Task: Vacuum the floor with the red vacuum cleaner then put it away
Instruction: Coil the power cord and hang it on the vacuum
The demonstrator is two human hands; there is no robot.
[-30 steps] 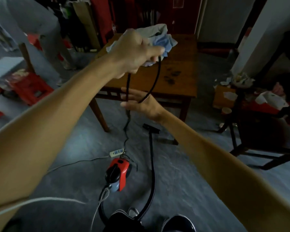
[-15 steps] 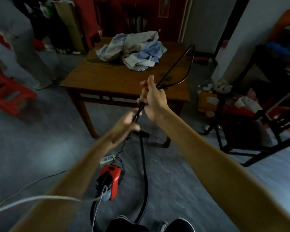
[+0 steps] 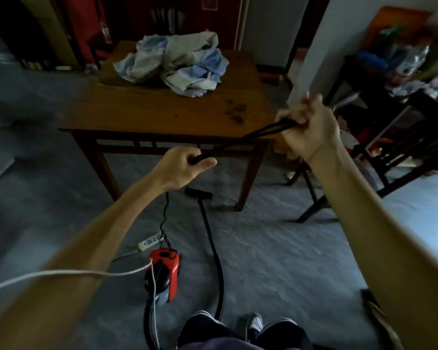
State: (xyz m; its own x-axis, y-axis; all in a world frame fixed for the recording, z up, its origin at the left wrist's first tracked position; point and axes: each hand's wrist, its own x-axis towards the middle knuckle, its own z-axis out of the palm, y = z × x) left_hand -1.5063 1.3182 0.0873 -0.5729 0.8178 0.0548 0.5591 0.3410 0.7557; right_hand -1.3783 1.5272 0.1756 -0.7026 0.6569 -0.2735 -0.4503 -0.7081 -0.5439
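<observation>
Pulling apart since a moment ago, my left hand (image 3: 185,170) and right hand (image 3: 311,130) each clamp the thin black power cord (image 3: 238,143) — loops taut between them; I judge stowing underway.

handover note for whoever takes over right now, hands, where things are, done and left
Left hand: grips the black power cord.
Right hand: grips several looped strands of it, taut between the hands.
Red vacuum cleaner sits on the floor by the feet; its floor nozzle lies near the wooden table.
Done: cord partly gathered; vacuuming seemingly finished.
Left: wind the length hanging down to the vacuum, then put it away.
</observation>
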